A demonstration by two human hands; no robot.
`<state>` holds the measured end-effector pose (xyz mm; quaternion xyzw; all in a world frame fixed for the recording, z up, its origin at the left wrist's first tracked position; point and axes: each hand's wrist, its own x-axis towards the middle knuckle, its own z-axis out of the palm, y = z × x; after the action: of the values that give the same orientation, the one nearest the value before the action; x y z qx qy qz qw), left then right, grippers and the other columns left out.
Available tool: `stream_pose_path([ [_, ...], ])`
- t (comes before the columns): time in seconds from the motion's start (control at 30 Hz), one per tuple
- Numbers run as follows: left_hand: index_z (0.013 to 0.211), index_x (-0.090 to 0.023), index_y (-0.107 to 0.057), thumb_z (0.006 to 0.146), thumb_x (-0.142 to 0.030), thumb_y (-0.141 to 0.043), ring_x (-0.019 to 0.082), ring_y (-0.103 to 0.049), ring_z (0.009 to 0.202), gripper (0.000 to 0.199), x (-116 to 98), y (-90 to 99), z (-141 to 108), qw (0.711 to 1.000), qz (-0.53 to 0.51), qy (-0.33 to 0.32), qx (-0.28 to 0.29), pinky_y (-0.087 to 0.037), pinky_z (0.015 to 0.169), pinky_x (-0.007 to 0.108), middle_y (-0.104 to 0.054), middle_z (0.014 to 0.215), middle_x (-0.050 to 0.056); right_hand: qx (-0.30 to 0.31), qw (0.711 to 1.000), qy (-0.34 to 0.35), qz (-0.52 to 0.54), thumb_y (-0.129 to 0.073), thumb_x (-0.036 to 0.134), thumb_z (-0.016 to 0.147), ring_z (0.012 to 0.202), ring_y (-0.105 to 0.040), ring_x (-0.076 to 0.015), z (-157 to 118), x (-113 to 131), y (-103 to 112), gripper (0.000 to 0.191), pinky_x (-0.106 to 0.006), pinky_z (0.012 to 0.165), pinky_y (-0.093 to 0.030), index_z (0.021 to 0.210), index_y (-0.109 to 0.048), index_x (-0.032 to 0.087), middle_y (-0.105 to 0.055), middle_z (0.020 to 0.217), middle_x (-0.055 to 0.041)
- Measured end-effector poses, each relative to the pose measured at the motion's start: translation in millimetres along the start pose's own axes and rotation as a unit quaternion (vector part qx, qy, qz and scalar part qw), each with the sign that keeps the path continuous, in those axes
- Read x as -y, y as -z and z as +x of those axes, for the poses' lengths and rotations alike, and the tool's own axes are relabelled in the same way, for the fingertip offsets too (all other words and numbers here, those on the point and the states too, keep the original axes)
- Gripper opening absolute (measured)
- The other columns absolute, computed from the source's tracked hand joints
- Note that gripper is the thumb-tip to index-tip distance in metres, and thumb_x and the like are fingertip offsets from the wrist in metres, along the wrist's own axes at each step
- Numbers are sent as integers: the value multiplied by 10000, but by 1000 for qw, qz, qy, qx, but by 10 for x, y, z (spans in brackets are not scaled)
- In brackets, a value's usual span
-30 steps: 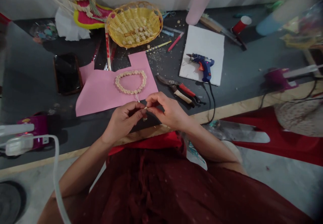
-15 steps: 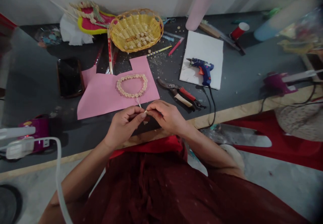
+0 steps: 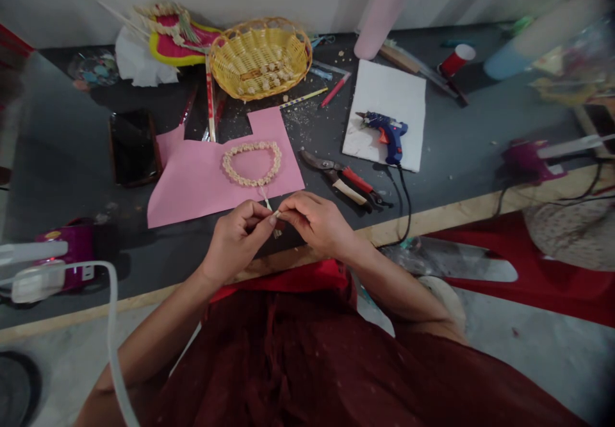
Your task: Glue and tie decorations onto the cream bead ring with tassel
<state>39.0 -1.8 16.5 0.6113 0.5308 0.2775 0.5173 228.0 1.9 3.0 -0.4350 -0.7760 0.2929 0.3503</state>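
Observation:
On the pink sheet point(image 3: 192, 177) lies a loop of small cream flower-like pieces point(image 3: 252, 164). From its lower edge a pale tassel point(image 3: 268, 203) hangs toward me, and its strands reach my fingers at the table's front. My left hand point(image 3: 240, 234) is closed, thumb and fingers pinching the tassel. My right hand point(image 3: 314, 222) is also closed, its fingertips meeting the left ones on the same pale strands. The exact point of grip is partly hidden by the fingers. Pliers point(image 3: 341, 180) with red and white handles rest just beyond my right hand.
A blue glue gun point(image 3: 391, 135) lies on a white board point(image 3: 384, 84), its cord running over the front edge. At the back stand a yellow wicker basket point(image 3: 221, 61) and a pink bottle point(image 3: 384, 13). A phone point(image 3: 134, 148) is left; a purple power strip point(image 3: 79, 257) sits front left.
The fingertips have shifted slightly at the pinch, and a bit more of the pale strand ends shows below them. Everything else stays in place.

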Motion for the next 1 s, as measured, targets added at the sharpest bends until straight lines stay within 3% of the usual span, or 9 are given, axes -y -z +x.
stream_pose_path([
  [0.17, 858, -196, -591, 885, -315, -594, 111, -664, 625, 122, -1, -1, 3, 1000, 6, -1, -3, -425, 487, 178, -762, 804, 29, -5, 1000, -1, -3, -525, 205, 969, 835, -618, -146, -1, -1, -11, 97, -287, 773, -489, 913, -603, 192, -678, 877, -42],
  [0.37, 867, -192, -605, 886, -327, -591, 151, -709, 713, 137, -4, 1, -1, 1000, 8, 6, -3, -506, 615, 218, -743, 779, 30, -4, 1000, 0, -5, -529, 198, 964, 820, -616, -148, 0, -5, -14, 98, -282, 764, -483, 904, -605, 190, -674, 858, -41],
  [0.77, 871, -186, -622, 883, -325, -594, 142, -706, 700, 143, -19, 0, 10, 999, 46, -3, -9, -495, 617, 213, -751, 783, 25, 14, 1000, -2, -25, -509, 211, 976, 820, -622, -147, 4, -22, 11, 118, -278, 758, -483, 920, -611, 191, -687, 878, -42],
  [0.87, 854, -187, -620, 879, -294, -595, 120, -695, 669, 113, -22, 25, 18, 998, 55, 3, -12, -471, 586, 192, -768, 801, 20, 31, 994, -19, -107, -512, 224, 976, 843, -631, -174, -30, -119, 98, 138, -299, 772, -478, 922, -628, 172, -700, 895, -68],
  [1.0, 835, -182, -615, 878, -274, -592, 95, -657, 601, 104, -14, 52, 38, 998, 55, 14, -18, -433, 528, 175, -775, 792, 22, 51, 949, -72, -304, -505, 238, 974, 840, -623, -227, -89, -301, 217, 197, -341, 744, -444, 903, -665, 145, -697, 872, -112],
])
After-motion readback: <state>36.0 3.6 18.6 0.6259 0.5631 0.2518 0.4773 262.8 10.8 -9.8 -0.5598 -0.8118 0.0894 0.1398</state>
